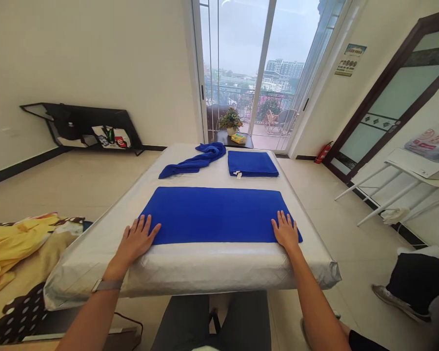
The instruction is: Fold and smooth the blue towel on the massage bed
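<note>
A blue towel [217, 214] lies flat and smooth across the near part of the covered table [219, 268], its long side toward me. My left hand [141, 234] rests open on its near left corner, fingers spread. On the right end, my right hand [285, 228] lies flat with its fingers apart, close to the near right corner. Beyond it sits a neatly folded stack of blue towel [253, 163] with a small white tag at its near edge. A crumpled blue towel [197, 160] lies to the left of that stack.
Patterned and yellow bedding [25, 248] lies to the left. Behind the table, a small dark stand holds a potted plant [231, 119] and a yellow tissue pack [238, 139] before the glass door. A white side table [417, 168] stands right; a person's shoe [398, 300] shows at lower right.
</note>
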`<state>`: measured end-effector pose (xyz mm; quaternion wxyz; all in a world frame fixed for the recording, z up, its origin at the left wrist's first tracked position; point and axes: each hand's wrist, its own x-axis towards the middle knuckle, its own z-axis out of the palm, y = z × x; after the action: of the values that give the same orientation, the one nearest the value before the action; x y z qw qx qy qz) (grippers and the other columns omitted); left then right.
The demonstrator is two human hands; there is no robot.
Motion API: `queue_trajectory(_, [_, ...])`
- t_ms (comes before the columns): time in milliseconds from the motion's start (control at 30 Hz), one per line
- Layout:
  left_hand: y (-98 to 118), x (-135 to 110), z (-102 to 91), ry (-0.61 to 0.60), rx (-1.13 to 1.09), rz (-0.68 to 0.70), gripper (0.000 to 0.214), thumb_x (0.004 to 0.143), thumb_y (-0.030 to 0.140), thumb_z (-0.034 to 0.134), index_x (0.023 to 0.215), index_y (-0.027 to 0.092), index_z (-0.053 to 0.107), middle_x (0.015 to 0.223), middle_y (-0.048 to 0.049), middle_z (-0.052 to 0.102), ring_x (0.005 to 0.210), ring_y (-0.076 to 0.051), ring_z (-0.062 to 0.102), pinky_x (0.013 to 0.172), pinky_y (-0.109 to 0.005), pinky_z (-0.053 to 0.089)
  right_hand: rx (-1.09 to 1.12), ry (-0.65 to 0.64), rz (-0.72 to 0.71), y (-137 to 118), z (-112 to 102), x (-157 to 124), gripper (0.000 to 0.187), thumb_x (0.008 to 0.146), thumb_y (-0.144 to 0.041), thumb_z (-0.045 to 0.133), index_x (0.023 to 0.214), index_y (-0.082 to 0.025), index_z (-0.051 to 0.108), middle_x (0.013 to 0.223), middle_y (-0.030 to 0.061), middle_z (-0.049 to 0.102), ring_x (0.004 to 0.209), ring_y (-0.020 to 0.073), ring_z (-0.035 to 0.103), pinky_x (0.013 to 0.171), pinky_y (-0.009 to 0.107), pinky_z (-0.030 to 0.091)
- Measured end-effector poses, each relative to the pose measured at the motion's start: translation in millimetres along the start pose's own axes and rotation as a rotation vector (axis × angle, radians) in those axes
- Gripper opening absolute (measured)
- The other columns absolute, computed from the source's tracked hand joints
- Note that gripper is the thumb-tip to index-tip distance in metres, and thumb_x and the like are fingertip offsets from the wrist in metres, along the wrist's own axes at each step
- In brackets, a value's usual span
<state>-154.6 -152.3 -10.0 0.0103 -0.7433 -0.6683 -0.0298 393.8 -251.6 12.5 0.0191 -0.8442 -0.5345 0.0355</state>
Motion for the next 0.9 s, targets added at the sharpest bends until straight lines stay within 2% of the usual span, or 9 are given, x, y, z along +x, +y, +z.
queue_trajectory(100, [-10,-3,-2.7,-0.028,-0.047,-0.048,0.087,0.093,0.067,0.015,0.158,0.01,0.019,0.165,-0.0187,0.02,0.152,-0.037,0.019,0.118,-0.059,0.024,-0.017,-0.005,-0.003,1,-3,0,0.07,0.102,-0.055,0.009,0.161,-0.018,0.014,0.167,0.0001,0.014,0.154,0.024,0.011,0.124,0.048,0.009])
queue_trajectory(200, [0,-5,-8.1,-0.047,-0.087,-0.091,0.093,0.091,0.072,0.013,0.158,0.008,0.016,0.166,-0.0181,0.016,0.153,-0.037,0.016,0.12,-0.057,0.021,-0.036,-0.021,0.013,-1,-9,-2,0.069,0.103,-0.053,0.012,0.161,-0.016,0.017,0.167,0.0015,0.016,0.153,0.0261,0.014,0.123,0.049,0.012])
queue_trajectory(300, [7,-6,-12.1,-0.031,-0.099,-0.093,0.095,0.09,0.073,0.011,0.158,0.008,0.017,0.166,-0.0183,0.017,0.153,-0.037,0.015,0.12,-0.057,0.019,-0.085,0.036,0.013,-21,-17,-10,0.065,0.104,-0.044,0.014,0.159,-0.011,0.023,0.166,0.0066,0.021,0.153,0.0281,0.016,0.123,0.05,0.012])
queue_trajectory(433, [7,-7,-12.7,-0.03,-0.098,-0.089,0.096,0.09,0.074,0.011,0.158,0.008,0.016,0.166,-0.0192,0.016,0.153,-0.037,0.015,0.121,-0.056,0.018,-0.057,0.133,-0.185,-88,-21,-30,0.062,0.104,-0.037,0.013,0.158,-0.009,0.028,0.165,0.0087,0.025,0.153,0.0254,0.015,0.124,0.046,0.007])
queue_trajectory(567, [5,-7,-11.5,-0.038,-0.088,-0.079,0.095,0.09,0.073,0.012,0.158,0.008,0.016,0.166,-0.0202,0.016,0.153,-0.038,0.014,0.121,-0.057,0.018,0.081,0.052,-0.434,-167,-13,-41,0.064,0.105,-0.044,0.012,0.159,-0.013,0.026,0.165,0.0052,0.023,0.153,0.022,0.014,0.124,0.042,0.007])
queue_trajectory(667, [4,-6,-9.8,-0.033,-0.091,-0.082,0.094,0.09,0.073,0.013,0.158,0.008,0.017,0.166,-0.0202,0.016,0.153,-0.038,0.015,0.12,-0.057,0.019,0.147,-0.047,-0.481,-200,-6,-41,0.07,0.104,-0.052,0.01,0.16,-0.012,0.019,0.166,0.0059,0.017,0.154,0.021,0.009,0.124,0.042,0.006])
queue_trajectory(767, [1,-5,-5.4,-0.023,-0.098,-0.079,0.093,0.09,0.072,0.015,0.158,0.009,0.017,0.166,-0.0196,0.017,0.153,-0.038,0.016,0.12,-0.056,0.02,0.152,-0.103,-0.456,-199,-1,-36,0.074,0.103,-0.057,0.009,0.161,-0.011,0.014,0.167,0.0066,0.012,0.155,0.0206,0.005,0.125,0.043,0.003])
queue_trajectory(833, [-2,-4,-1.1,-0.008,-0.094,-0.064,0.092,0.09,0.071,0.017,0.158,0.009,0.018,0.165,-0.0199,0.017,0.153,-0.038,0.016,0.12,-0.057,0.02,0.132,-0.108,-0.424,-183,-1,-31,0.074,0.103,-0.058,0.009,0.161,-0.013,0.012,0.168,0.0057,0.01,0.155,0.0199,0.004,0.125,0.043,0.002])
queue_trajectory(900, [-4,-3,3.4,0.01,-0.083,-0.051,0.091,0.09,0.07,0.017,0.158,0.009,0.019,0.165,-0.0204,0.018,0.152,-0.038,0.016,0.119,-0.057,0.02,0.099,-0.106,-0.368,-156,-2,-24,0.073,0.103,-0.057,0.009,0.161,-0.014,0.012,0.168,0.0043,0.01,0.155,0.0195,0.004,0.125,0.043,0.002])
